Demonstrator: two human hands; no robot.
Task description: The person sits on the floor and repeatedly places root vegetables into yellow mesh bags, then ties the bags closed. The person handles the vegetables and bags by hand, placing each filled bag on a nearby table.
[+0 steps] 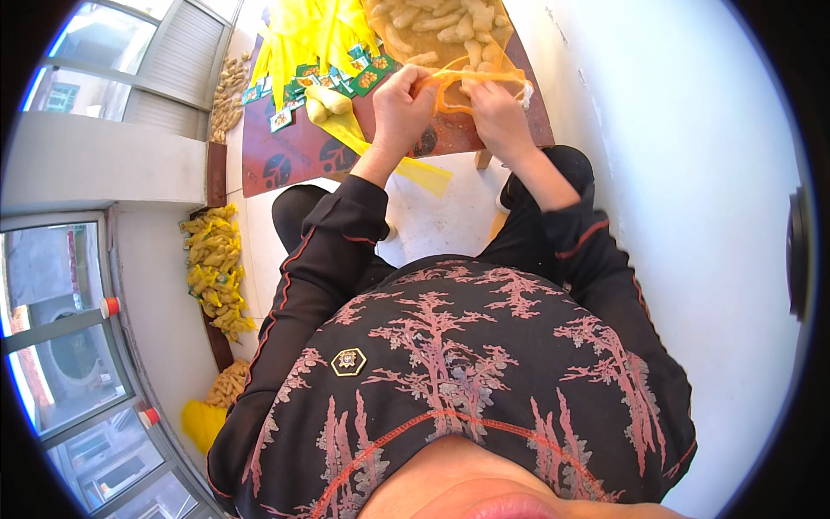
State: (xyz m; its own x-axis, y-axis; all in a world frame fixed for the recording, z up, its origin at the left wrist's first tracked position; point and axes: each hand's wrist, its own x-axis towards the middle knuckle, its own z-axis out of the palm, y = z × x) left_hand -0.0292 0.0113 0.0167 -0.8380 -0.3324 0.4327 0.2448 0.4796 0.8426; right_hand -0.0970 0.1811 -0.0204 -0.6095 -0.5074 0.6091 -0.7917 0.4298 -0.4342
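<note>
Above the near edge of a dark red table [454, 139], both hands hold the gathered mouth of an orange mesh bag [447, 91]. My left hand [405, 104] pinches it between thumb and fingers. My right hand [498, 120] grips the same band further right, close to a white tuft [526, 96]. Behind my hands the bag lies full of pale brown tubers [447, 19]. Left of my left hand, some tubers [326, 104] rest on or in a yellow mesh sleeve [350, 133], whose loose tail [425, 175] hangs past the table edge.
Yellow mesh sleeves [311, 32] and green picture labels [366, 79] cover the table's left side. Loose tubers [228, 91] lie beyond it. Filled yellow mesh bags [217, 272] and a tuber heap [228, 383] line the left wall. A white wall [700, 162] runs close on my right.
</note>
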